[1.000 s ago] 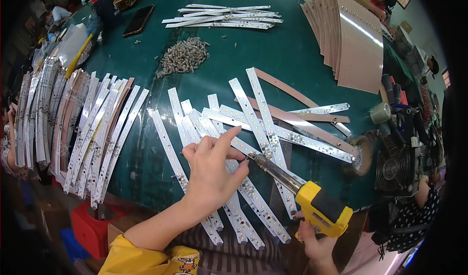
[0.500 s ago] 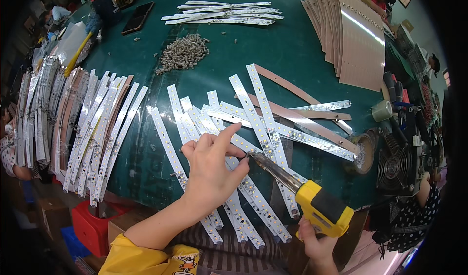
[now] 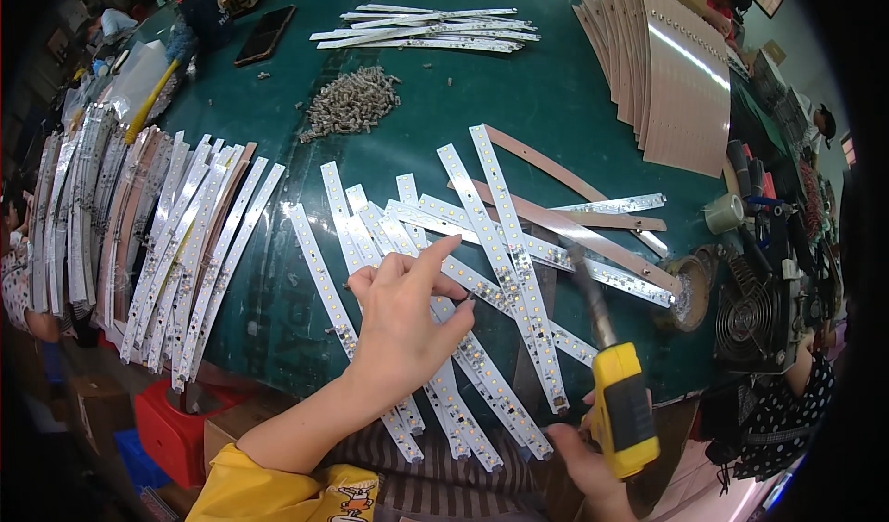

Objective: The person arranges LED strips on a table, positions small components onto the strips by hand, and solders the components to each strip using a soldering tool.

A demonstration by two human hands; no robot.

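My left hand (image 3: 398, 318) is over the LED strips near the middle, thumb and fingers curled together in a pinch. A small dark bit shows at the fingertips, too small to name. My right hand (image 3: 593, 471), at the lower right, grips a yellow-and-black pistol-shaped tool (image 3: 627, 411) with a long metal nozzle. The nozzle points up and away, blurred, right of the left hand and apart from it. White LED strips (image 3: 505, 402) lie crisscrossed under and around my left hand, several reaching past the table's near edge. Bare tan strips (image 3: 565, 228) lie across some of them.
A heap of small metal parts (image 3: 352, 104) lies beyond my left hand, with more strips (image 3: 426, 30) farther back. Stacked strips (image 3: 199, 254) stand at the left. Tan panels (image 3: 676, 87), a tape roll (image 3: 690, 291) and a fan (image 3: 748, 309) are at the right, near other people.
The tool has swung right and turned more upright, its nozzle moving away from my left fingertips. My left hand stays in the same place and pose.
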